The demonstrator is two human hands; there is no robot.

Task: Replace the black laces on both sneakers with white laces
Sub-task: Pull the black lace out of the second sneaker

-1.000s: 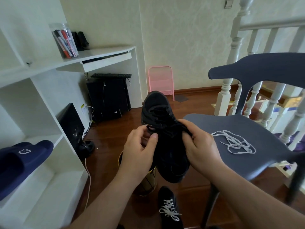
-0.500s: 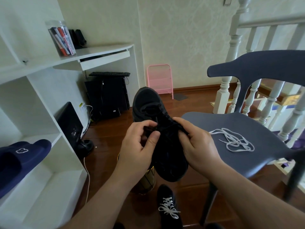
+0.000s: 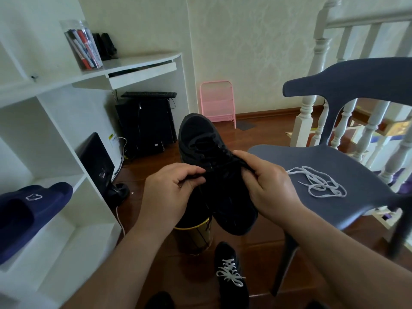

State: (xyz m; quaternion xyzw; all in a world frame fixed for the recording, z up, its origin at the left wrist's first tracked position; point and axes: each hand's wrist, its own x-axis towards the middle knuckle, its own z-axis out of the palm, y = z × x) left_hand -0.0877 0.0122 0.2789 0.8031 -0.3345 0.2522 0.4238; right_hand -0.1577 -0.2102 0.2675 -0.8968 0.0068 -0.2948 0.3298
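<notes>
A black sneaker [image 3: 200, 139] with black laces is held in the air, toe pointing away from me. My left hand [image 3: 167, 192] pinches a black lace at the sneaker's left side. My right hand [image 3: 269, 186] grips the sneaker's right side near the tongue, fingers curled on the laces. A loose white lace [image 3: 318, 182] lies in a tangle on the seat of the grey-blue chair [image 3: 356, 157]. On the floor below stands a second black sneaker [image 3: 231, 275] threaded with white laces.
A gold bin [image 3: 196, 235] stands on the wooden floor under the held sneaker. White shelves [image 3: 55, 134] at the left hold a navy slipper [image 3: 29, 208]. A pink rack [image 3: 217, 101] leans on the far wall, white banisters [image 3: 312, 90] at the right.
The sneaker has tilted a little to the left. My left thumb and fingers have closed tighter on the lace at its left side. My right hand keeps its hold.
</notes>
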